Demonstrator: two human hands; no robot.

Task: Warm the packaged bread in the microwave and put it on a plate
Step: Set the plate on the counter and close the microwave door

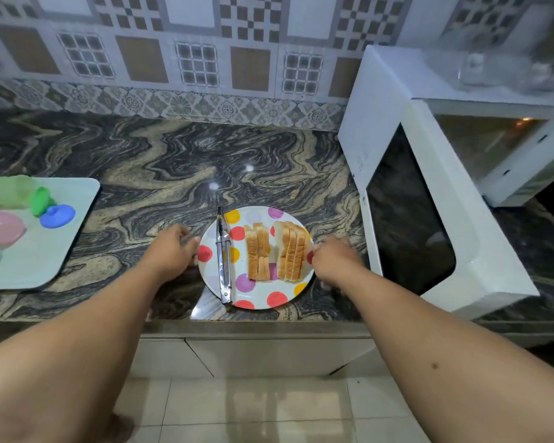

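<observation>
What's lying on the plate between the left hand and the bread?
In the head view, metal tongs lie on the plate, between the left hand and the bread slices.

I stand in a home kitchen: patterned wall tiles (199, 62), veined stone table (173, 161), white microwave (429, 199) with door open, tiled floor (237, 407).

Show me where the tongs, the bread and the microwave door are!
tongs (223, 257): head view, on the middle of the metal arms.
bread (291, 251): head view, on the right stack of slices.
microwave door (410, 215): head view, on its dark window.
</observation>
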